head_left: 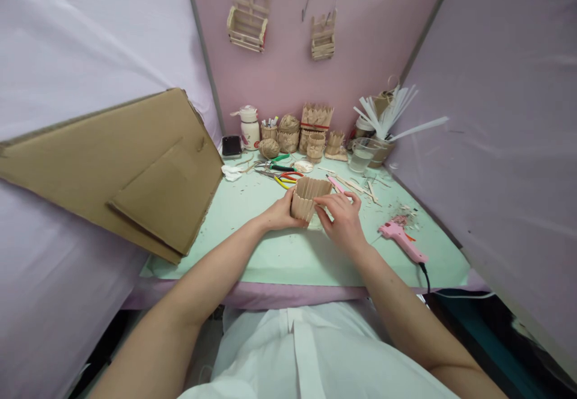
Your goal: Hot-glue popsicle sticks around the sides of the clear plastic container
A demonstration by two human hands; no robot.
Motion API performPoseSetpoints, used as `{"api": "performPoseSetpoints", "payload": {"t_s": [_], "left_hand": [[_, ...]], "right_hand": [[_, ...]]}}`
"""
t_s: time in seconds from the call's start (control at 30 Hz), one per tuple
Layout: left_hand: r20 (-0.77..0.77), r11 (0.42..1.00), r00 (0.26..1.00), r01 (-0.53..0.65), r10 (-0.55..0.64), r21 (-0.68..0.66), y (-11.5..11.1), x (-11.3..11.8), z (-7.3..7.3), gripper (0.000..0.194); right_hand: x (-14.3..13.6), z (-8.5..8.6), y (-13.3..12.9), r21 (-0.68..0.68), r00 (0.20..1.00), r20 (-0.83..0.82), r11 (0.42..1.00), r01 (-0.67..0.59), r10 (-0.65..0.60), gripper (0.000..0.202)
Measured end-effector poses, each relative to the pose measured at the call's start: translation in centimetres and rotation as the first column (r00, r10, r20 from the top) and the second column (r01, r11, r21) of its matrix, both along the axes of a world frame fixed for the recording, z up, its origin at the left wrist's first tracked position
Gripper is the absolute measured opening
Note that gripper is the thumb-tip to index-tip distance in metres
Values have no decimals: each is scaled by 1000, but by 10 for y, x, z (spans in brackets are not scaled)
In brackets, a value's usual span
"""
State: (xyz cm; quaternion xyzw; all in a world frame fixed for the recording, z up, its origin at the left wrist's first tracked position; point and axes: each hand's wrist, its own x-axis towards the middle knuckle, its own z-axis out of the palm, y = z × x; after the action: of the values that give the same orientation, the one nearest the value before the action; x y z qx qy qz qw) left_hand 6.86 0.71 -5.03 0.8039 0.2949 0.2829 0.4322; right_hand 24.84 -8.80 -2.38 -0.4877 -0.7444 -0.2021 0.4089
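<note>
Stick cup [303, 205] looks mostly walled; remainder unclear. Left hand [280, 213] clasps it, right hand [342, 216] pinches its near-right wall.

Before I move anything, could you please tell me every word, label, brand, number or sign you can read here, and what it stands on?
No text can be read.
White bottle: small marks, too blurred to read.
Pink glue gun: no legible lettering.
Stick cup in the left hand: no lettering visible.
</note>
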Motion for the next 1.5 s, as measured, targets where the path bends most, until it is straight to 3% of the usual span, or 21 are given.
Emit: {"api": "performPoseSetpoints", "payload": {"t_s": [0.8, 1.17, 1.37, 1.5], "left_hand": [[1, 999, 1000, 24, -24, 25, 3, -1, -4, 107], [7, 1000, 1000, 6, -6, -8, 5, -2, -8, 113], [8, 999, 999, 32, -32, 12, 5, -2, -7, 122], [33, 1000, 999, 22, -22, -18, 3, -1, 0, 112]], "right_hand": [[-2, 0, 2, -31, 999, -45, 999, -14, 13, 9], [-4, -1, -3, -124, 996, -90, 992, -4, -7, 16], [5, -12, -5, -78, 945, -323, 997, 24, -48, 43], [15, -29, 3, -179, 811, -584, 979, -97, -26, 52]]}}
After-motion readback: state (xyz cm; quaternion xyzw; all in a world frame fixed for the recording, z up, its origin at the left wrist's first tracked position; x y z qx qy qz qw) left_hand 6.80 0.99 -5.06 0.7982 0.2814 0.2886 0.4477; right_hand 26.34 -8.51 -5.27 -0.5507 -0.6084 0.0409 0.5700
